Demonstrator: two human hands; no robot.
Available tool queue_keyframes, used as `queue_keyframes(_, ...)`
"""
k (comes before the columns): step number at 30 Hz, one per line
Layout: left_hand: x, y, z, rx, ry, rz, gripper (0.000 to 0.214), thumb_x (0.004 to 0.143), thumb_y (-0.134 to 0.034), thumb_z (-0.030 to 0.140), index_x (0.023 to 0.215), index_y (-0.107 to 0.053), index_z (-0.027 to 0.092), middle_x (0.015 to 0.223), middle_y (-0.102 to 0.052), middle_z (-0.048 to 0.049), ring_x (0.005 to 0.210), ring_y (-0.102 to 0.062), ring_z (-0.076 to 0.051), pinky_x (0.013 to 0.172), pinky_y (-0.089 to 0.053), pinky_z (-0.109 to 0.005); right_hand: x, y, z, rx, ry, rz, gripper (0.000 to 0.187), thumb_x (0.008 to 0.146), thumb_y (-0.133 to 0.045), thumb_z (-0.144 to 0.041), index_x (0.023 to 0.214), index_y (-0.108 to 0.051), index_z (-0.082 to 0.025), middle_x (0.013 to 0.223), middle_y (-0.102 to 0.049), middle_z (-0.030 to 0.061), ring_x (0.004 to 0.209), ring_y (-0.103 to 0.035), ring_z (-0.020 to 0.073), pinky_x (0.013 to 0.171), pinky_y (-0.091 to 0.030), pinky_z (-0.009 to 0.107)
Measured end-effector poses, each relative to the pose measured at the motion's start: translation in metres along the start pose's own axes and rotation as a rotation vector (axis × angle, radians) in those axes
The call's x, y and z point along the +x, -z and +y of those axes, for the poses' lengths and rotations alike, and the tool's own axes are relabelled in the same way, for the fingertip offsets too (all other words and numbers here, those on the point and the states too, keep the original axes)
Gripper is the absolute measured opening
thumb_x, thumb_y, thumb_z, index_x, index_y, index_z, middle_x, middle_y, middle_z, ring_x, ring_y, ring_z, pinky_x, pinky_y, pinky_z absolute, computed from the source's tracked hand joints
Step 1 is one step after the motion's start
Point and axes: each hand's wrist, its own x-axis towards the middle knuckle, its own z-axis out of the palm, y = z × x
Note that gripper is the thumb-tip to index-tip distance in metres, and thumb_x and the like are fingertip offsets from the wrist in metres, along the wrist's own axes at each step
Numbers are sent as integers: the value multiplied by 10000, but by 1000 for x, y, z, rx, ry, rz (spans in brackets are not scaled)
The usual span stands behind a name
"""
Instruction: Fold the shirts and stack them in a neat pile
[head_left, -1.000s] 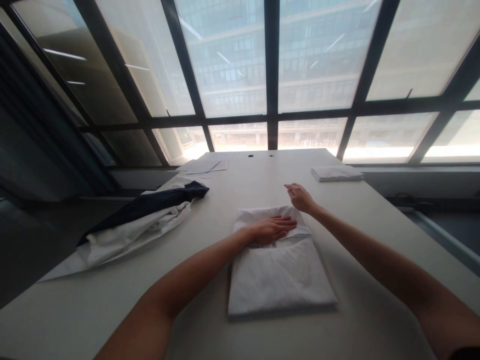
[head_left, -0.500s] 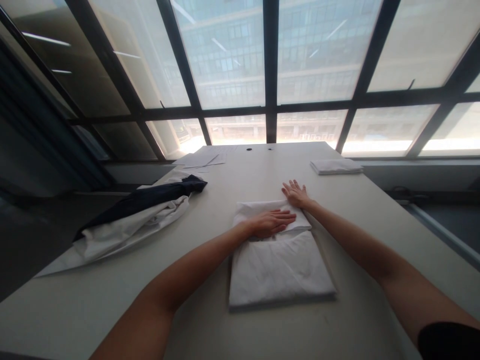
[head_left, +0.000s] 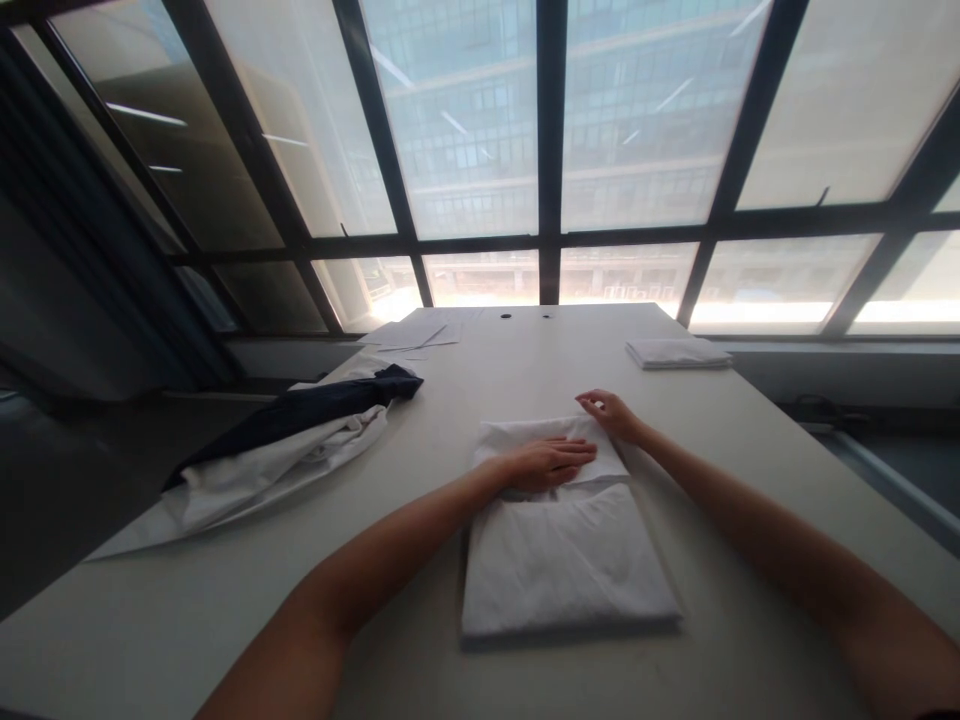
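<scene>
A folded white cloth (head_left: 562, 560) lies on the white table (head_left: 720, 470) in front of me, its far part folded over. My left hand (head_left: 547, 463) lies flat on that far fold, fingers stretched out and pointing right. My right hand (head_left: 611, 412) sits at the cloth's far right corner, fingers curled down at the edge of the fabric; whether they pinch it I cannot tell.
A heap of dark blue and white cloths (head_left: 277, 450) lies at the table's left edge. A small folded white cloth (head_left: 677, 352) rests at the far right. Loose papers (head_left: 412, 333) lie at the far left, before large windows (head_left: 547, 150).
My right hand went from lifted, to flat by the cloth's far corner, to curled at that corner now. My left hand has stayed pressed on the fold.
</scene>
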Motion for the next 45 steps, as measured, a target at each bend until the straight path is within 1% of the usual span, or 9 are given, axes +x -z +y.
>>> queue_keyframes(5, -20, -4, -20, 181, 325, 124, 555, 1077, -309, 435, 1573, -318, 185, 1646, -273, -97, 1537, -184, -227, 1250, -127, -446, -18, -4, -20, -111, 238, -116, 252, 966, -548, -327, 1035, -760, -208, 1078, -727, 94, 1031, -621, 229, 966, -474, 373)
queue_keyframes(9, -53, 0, -31, 226, 602, 77, 645, 1069, -225, 499, 1599, -217, 131, 1661, -189, -143, 1544, -141, -264, 1236, -129, -488, -23, 1, -27, -216, 224, -152, 278, 994, -516, -335, 1109, -745, -227, 1155, -709, 91, 1085, -597, 240, 985, -457, 390)
queue_keyframes(15, -85, 4, -26, 172, 806, 1, 699, 1050, -217, 502, 1601, -151, 78, 1670, -100, -170, 1551, -84, -276, 1226, -115, -518, -25, 2, -27, -248, 200, -171, 357, 1023, -449, -353, 1227, -713, -223, 1271, -687, 92, 1207, -580, 253, 1057, -437, 406)
queue_keyframes(20, -98, 2, -28, 142, 926, 91, 676, 1045, -243, 477, 1570, -253, 51, 1650, -183, -190, 1542, -141, -290, 1224, -123, -535, -27, 6, -17, -255, 146, -140, 417, 1032, -389, -358, 1223, -722, -194, 1315, -670, 122, 1263, -573, 263, 1106, -411, 419)
queue_keyframes(25, -103, 16, -26, 83, 999, 363, 567, 1048, -232, 362, 1496, -428, 75, 1551, -440, -163, 1463, -379, -232, 1218, -248, -409, -25, 13, -9, -66, 43, -67, 388, 1006, -406, -333, 1065, -768, -206, 1192, -732, 116, 1136, -657, 247, 1043, -468, 401)
queue_keyframes(28, -89, 23, 1, 168, 911, 464, 535, 1037, -277, 333, 1470, -479, 92, 1526, -483, -145, 1459, -381, -244, 1228, -230, -408, -25, 17, -10, 93, 1, -35, 354, 979, -455, -351, 1040, -769, -199, 1078, -766, 110, 995, -699, 243, 917, -528, 370)
queue_keyframes(35, -50, -16, 87, 92, 599, 146, 674, 1008, -369, 610, 1581, -305, 261, 1625, -309, -144, 1504, -233, -395, 1165, -215, -665, -27, 16, -11, 134, 80, -145, 318, 862, -641, -375, 1096, -750, -190, 1078, -758, 88, 896, -672, 228, 819, -533, 349)
queue_keyframes(42, -55, -36, 147, 175, 375, 97, 857, 948, -410, 701, 1620, -192, 215, 1660, -171, -174, 1528, -79, -424, 1173, -116, -708, -24, 13, -7, 91, 51, -176, 293, 853, -656, -331, 1088, -744, -181, 1064, -753, 81, 892, -671, 215, 827, -531, 336)
queue_keyframes(45, -58, -37, 153, 192, 305, 55, 897, 928, -398, 745, 1621, -188, 216, 1658, -174, -175, 1525, -71, -437, 1163, -99, -718, -24, 15, -8, 79, 53, -174, 289, 855, -649, -323, 1091, -742, -185, 1065, -752, 81, 906, -673, 220, 832, -528, 333)
